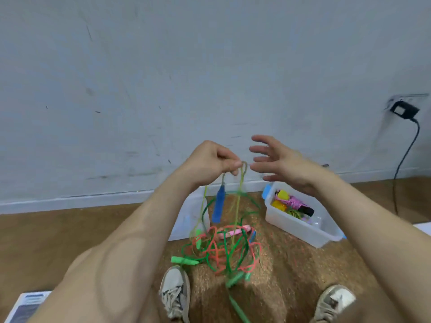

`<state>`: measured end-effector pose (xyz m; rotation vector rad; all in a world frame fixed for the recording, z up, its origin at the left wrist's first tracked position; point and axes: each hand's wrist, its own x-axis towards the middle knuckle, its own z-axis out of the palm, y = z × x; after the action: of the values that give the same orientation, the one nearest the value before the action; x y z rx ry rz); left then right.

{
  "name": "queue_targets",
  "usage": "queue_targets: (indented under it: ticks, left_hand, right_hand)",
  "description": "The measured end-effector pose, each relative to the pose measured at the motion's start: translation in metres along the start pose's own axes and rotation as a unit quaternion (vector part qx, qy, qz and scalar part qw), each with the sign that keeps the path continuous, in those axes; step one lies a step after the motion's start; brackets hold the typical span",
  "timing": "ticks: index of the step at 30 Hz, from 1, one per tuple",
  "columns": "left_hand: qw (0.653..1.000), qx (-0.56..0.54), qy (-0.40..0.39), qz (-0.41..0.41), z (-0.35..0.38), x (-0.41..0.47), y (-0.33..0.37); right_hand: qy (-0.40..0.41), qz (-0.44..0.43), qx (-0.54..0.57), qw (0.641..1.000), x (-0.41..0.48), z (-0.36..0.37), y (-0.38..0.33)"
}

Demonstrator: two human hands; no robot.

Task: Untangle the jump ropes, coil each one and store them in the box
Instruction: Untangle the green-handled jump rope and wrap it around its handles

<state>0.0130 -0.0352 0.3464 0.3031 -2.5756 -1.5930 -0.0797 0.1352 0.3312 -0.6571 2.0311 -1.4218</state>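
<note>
In the head view, a thin yellow-green rope (238, 203) is pinched between thumb and fingertips of the left hand (207, 162), which is raised in front of the wall (140, 78). A loop of this rope stands just above the pinch, and its strands run down into the pile below. A blue handle (219, 203) is seen hanging from the rope under the same hand. The right hand (282, 164) is held just beside the left, its fingers straight and spread wide, with nothing in it.

The tangle of green and red ropes (224, 250) is found on the brown mat (291, 276), near the two shoes (176, 292). A pink handle (233, 230) and green handles (184, 261) are mixed into it.

To the right of the tangle, farther back, a clear plastic box (291, 229) with blue latches is set on the floor near the wall. Yellow handles (279, 203), a pink bundle (293, 201), a black piece (306, 209) and a small yellow-green coil (295, 213) are held in it.
</note>
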Motion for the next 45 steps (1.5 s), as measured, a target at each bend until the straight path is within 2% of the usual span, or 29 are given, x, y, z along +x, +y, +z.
queue_targets:
  ticks: [2,4,8,13,14,16,18,20,22,23,25,27,29,30,31,32,34,36,37,40,42,43,45]
  left_hand:
    - [0.996,-0.083,0.026,0.007,0.001,0.004,0.007]
    - [0.986,-0.154,0.069,0.015,-0.004,0.009,0.011]
    - [0.956,-0.203,0.204,0.053,-0.018,0.014,0.009]
    - [0.894,-0.272,0.349,0.068,-0.052,0.019,-0.001]
    - [0.890,-0.268,0.365,0.053,-0.060,0.018,-0.006]
    - [0.907,-0.206,0.366,0.004,-0.074,0.017,-0.019]
    - [0.942,-0.093,0.318,-0.058,-0.082,0.015,-0.030]
    - [0.955,0.031,0.277,-0.105,-0.083,0.014,-0.037]
    - [0.940,0.130,0.295,-0.115,-0.077,0.012,-0.035]
    - [0.933,0.138,0.318,-0.097,-0.074,0.011,-0.032]
    - [0.930,0.065,0.360,-0.038,-0.069,0.010,-0.022]
    - [0.932,-0.055,0.357,0.010,-0.067,0.009,-0.013]
    - [0.937,-0.187,0.292,0.037,-0.062,0.006,-0.002]
    - [0.938,-0.241,0.244,0.045,-0.057,0.004,0.003]
    - [0.938,-0.281,0.196,0.051,-0.050,0.003,0.010]
    - [0.937,-0.309,0.153,0.055,-0.042,0.001,0.016]
    - [0.927,-0.359,0.085,0.062,-0.022,0.000,0.029]
    - [0.902,-0.425,0.047,0.066,-0.008,0.000,0.041]
    - [0.884,-0.461,0.041,0.069,-0.005,0.001,0.045]
    - [0.813,-0.569,0.071,0.102,-0.028,0.009,0.046]
    - [0.776,-0.603,0.142,0.117,-0.057,0.014,0.032]
    - [0.777,-0.588,0.195,0.110,-0.070,0.016,0.023]
    - [0.813,-0.508,0.280,0.062,-0.080,0.018,0.005]
  right_hand:
    - [-0.083,0.015,-0.027,0.996,0.006,0.010,0.002]
    - [-0.112,0.019,-0.080,0.990,0.011,0.018,0.006]
    - [-0.060,-0.013,-0.145,0.988,0.021,0.011,0.005]
    - [-0.045,0.020,-0.310,0.950,0.024,-0.009,0.013]
    - [-0.023,0.017,-0.290,0.957,0.023,-0.012,0.012]
    - [0.033,0.007,-0.165,0.986,0.021,-0.016,0.007]
    - [0.066,-0.003,-0.003,0.998,0.017,-0.018,-0.003]
    - [0.072,-0.016,0.104,0.992,0.012,-0.020,-0.013]
    - [0.076,-0.029,0.117,0.990,0.009,-0.023,-0.017]
    - [0.086,-0.030,0.096,0.991,0.007,-0.025,-0.018]
    - [0.116,-0.017,-0.013,0.993,0.006,-0.031,-0.014]
    - [0.127,0.017,-0.204,0.971,0.007,-0.038,-0.009]
    - [0.078,0.059,-0.379,0.920,0.007,-0.039,-0.004]
    - [0.044,0.071,-0.410,0.908,0.005,-0.035,-0.003]
    - [0.006,0.061,-0.395,0.917,0.003,-0.028,-0.004]
    - [-0.036,0.033,-0.335,0.941,0.000,-0.019,-0.006]
    - [-0.136,-0.010,-0.159,0.978,-0.005,0.010,-0.010]
    - [-0.217,-0.021,-0.062,0.974,-0.003,0.041,-0.002]
    - [-0.238,-0.025,-0.083,0.967,-0.002,0.054,0.004]
    - [-0.258,-0.023,-0.234,0.937,0.004,0.065,0.019]
    - [-0.209,-0.011,-0.284,0.936,0.009,0.054,0.021]
    - [-0.179,-0.003,-0.257,0.950,0.009,0.047,0.018]
    - [-0.120,0.025,-0.097,0.988,0.008,0.032,0.009]
